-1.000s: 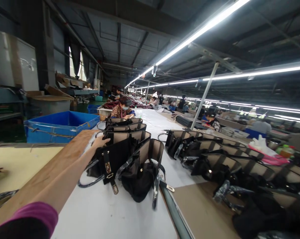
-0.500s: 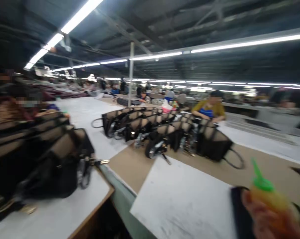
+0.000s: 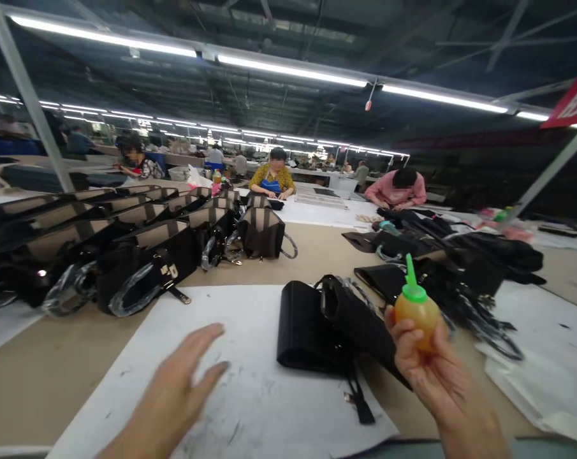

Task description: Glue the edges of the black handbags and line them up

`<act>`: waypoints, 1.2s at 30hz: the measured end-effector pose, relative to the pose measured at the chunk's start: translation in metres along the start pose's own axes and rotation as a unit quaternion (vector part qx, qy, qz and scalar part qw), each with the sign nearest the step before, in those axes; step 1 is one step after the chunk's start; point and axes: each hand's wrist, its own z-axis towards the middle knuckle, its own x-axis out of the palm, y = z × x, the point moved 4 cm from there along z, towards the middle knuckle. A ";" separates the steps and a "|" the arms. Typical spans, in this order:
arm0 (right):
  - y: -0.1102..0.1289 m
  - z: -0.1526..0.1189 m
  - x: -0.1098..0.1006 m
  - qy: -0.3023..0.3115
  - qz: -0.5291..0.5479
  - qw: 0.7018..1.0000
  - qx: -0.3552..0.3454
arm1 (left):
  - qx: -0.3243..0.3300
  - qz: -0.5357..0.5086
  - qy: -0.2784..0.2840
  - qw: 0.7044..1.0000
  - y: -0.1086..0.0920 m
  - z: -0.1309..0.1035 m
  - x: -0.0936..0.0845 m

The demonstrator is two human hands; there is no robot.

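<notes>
My right hand (image 3: 429,363) is wrapped round a small bottle (image 3: 419,319) of amber liquid, its green nozzle pointing up. Over the white sheet (image 3: 240,319) at the left is my left hand (image 3: 183,382), thumb and fingers apart, holding nothing. Between the hands a folded black bag piece (image 3: 302,328) lies on the sheet, with another black bag (image 3: 359,325) leaning across it, close to my right hand. A black strap with a metal end (image 3: 359,401) hangs toward the front.
Rows of black bags with beige linings (image 3: 149,255) stand at the left. More black bags (image 3: 460,255) are heaped at the right, beside white wrapping (image 3: 546,357). Across the table sit a person in yellow (image 3: 273,178) and a person in pink (image 3: 398,185).
The view has swung to the right. My left hand has come into view, open, and the bottle in my right hand now shows nearer the middle. The black bags before me are now in view.
</notes>
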 end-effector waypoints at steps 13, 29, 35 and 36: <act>-0.028 0.004 -0.035 -0.064 -0.031 0.997 0.041 | 0.175 0.220 0.236 0.930 -0.082 0.096 0.129; -0.020 0.064 -0.003 0.059 -0.075 0.994 -0.051 | -0.016 0.173 0.187 0.967 -0.030 0.155 -0.036; -0.034 0.058 0.005 0.051 -0.052 0.997 -0.036 | -0.043 0.031 0.159 0.986 0.013 0.126 -0.055; -0.036 0.056 0.008 0.049 -0.050 0.997 -0.033 | -0.050 0.010 0.155 0.987 0.018 0.122 -0.057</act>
